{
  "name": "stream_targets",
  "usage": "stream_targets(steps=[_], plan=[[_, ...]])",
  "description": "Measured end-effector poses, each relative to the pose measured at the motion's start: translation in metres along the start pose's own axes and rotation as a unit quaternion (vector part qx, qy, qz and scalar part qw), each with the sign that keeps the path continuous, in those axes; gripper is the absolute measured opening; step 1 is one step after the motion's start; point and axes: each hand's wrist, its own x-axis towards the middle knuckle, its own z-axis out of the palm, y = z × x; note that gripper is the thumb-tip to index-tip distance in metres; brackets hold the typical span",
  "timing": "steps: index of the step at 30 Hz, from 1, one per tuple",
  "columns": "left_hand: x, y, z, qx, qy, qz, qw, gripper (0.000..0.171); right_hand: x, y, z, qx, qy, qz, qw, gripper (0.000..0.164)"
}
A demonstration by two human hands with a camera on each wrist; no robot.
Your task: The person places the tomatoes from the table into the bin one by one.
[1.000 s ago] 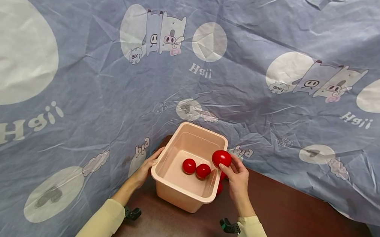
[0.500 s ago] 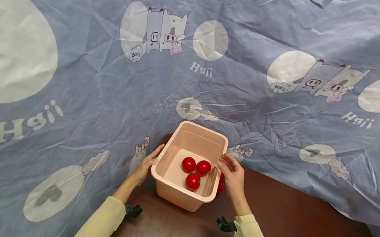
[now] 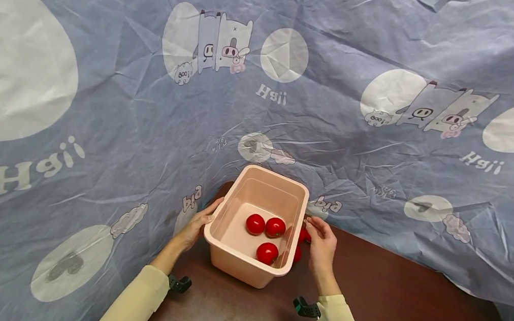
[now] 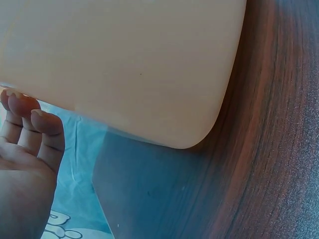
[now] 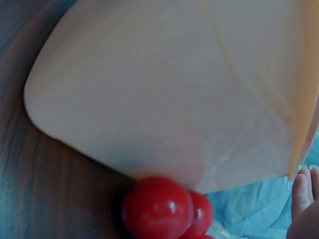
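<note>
A pale pink plastic tub (image 3: 230, 252) stands on the table in the head view, with three red tomatoes (image 3: 255, 224) lying inside. My left hand (image 3: 193, 229) is at the tub's left side, fingers along the outer wall just under the rim; the left wrist view shows its fingertips (image 4: 46, 122) touching there. My right hand (image 3: 321, 245) is beyond the right rim with its fingers loosely bent, holding nothing. Just beside those fingers, more red tomatoes (image 5: 157, 206) sit against the tub's outer right wall, partly hidden by the tub and hand in the head view.
Dark brown wood-look table (image 3: 392, 294) extends to the right and in front of the tub. A blue-grey printed sheet (image 3: 331, 151) hangs behind and along the left side, close to the tub's far end.
My right hand released a tomato into the tub, making three inside. That tomato rolled toward the near end. The right hand then moved outside the right rim, toward the other tomatoes.
</note>
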Motion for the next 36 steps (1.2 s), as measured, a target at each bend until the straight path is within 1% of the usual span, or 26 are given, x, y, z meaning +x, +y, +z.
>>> stream_targets(steps=[2,6,10,15,21,27,32,36], plan=[[0.000,0.001,0.000,-0.003,-0.001,-0.003,1.0000,0.066,0.001,0.005,-0.003,-0.017,0.001,0.007,1.000,0.033],[0.001,0.001,0.000,-0.007,0.000,-0.006,1.0000,0.066,0.004,0.025,-0.012,-0.063,0.004,0.028,0.998,0.034],[0.001,0.000,0.001,-0.005,-0.002,-0.006,1.0000,0.065,0.004,0.045,-0.021,-0.103,0.012,0.039,0.994,0.035],[-0.002,-0.003,0.002,-0.006,-0.004,-0.002,1.0000,0.065,-0.002,0.066,-0.028,-0.142,-0.008,0.060,0.988,0.040],[-0.003,-0.004,0.003,-0.007,-0.002,-0.005,1.0000,0.067,-0.006,0.080,-0.032,-0.148,-0.022,0.067,0.986,0.043],[-0.002,-0.002,0.002,-0.007,-0.004,0.003,1.0000,0.067,-0.007,0.089,-0.036,-0.172,-0.034,0.079,0.981,0.047],[-0.001,-0.003,0.001,-0.005,-0.002,0.003,1.0000,0.065,-0.009,0.101,-0.042,-0.188,-0.061,0.083,0.977,0.060],[-0.001,-0.002,0.000,-0.004,-0.003,0.003,1.0000,0.066,-0.012,0.109,-0.044,-0.172,-0.079,0.083,0.978,0.070]])
